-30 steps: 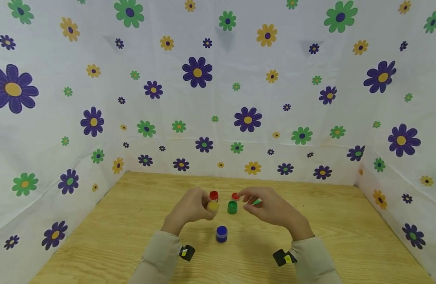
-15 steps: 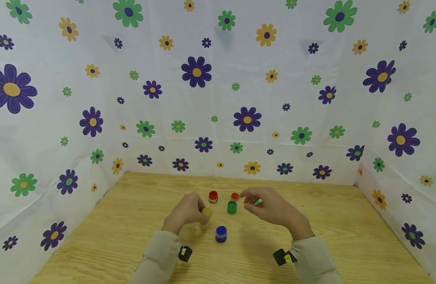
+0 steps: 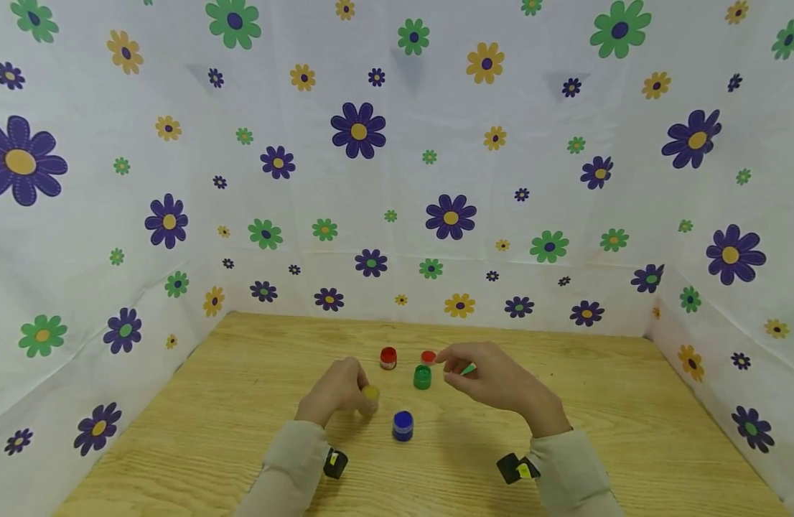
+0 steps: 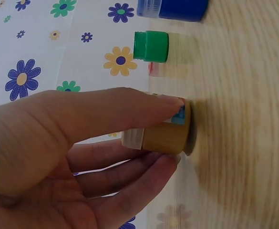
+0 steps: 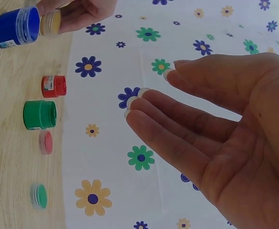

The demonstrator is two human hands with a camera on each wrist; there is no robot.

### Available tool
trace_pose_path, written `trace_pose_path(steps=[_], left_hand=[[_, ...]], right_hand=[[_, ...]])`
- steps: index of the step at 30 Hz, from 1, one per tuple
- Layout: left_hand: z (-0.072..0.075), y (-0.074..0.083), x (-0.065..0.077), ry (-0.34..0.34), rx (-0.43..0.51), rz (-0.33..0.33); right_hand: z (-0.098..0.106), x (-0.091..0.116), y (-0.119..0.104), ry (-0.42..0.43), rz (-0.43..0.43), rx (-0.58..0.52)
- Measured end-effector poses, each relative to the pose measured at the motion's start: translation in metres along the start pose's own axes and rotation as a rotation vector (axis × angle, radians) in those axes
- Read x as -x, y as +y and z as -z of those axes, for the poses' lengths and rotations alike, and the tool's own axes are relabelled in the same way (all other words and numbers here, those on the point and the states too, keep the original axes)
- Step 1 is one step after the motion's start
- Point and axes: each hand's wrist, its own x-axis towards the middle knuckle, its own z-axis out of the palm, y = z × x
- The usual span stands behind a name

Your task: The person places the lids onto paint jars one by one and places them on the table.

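Note:
My left hand (image 3: pixel 335 393) holds a small yellow paint jar (image 3: pixel 370 394) between thumb and fingers. The jar stands upright with its clear-sided lid on, and its base (image 4: pixel 187 126) is right at the tabletop in the left wrist view. My right hand (image 3: pixel 490 372) hovers over the table with nothing in it, fingers loosely bent. Nearest to it are an open green paint jar (image 3: pixel 423 378) and a red lid (image 3: pixel 428 357). A green lid (image 5: pixel 40 196) lies below this hand, partly hidden in the head view.
An open red paint jar (image 3: pixel 388 359) stands behind the left hand. Closer to me is a blue paint jar (image 3: pixel 403 426) with its lid on. The wooden table (image 3: pixel 242 445) is enclosed by a white flowered cloth (image 3: pixel 319 179) at the back and sides.
My left hand has carried the yellow paint jar to the left and toward me, away from the red jar, and down to the tabletop. The right hand stays in place.

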Motion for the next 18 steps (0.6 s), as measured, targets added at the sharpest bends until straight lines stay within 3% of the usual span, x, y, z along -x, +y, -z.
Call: trace_pose_path(steps=[9,18], left_hand=[[0.000,0.006,0.001,0.003,-0.063,-0.004],[0.001,0.042,-0.012,0.022,-0.031,-0.073]], right_hand=[[0.000,0.000,-0.001,-0.010,0.004,-0.034],[0.003,-0.001,-0.001,0.003,0.015,-0.016]])
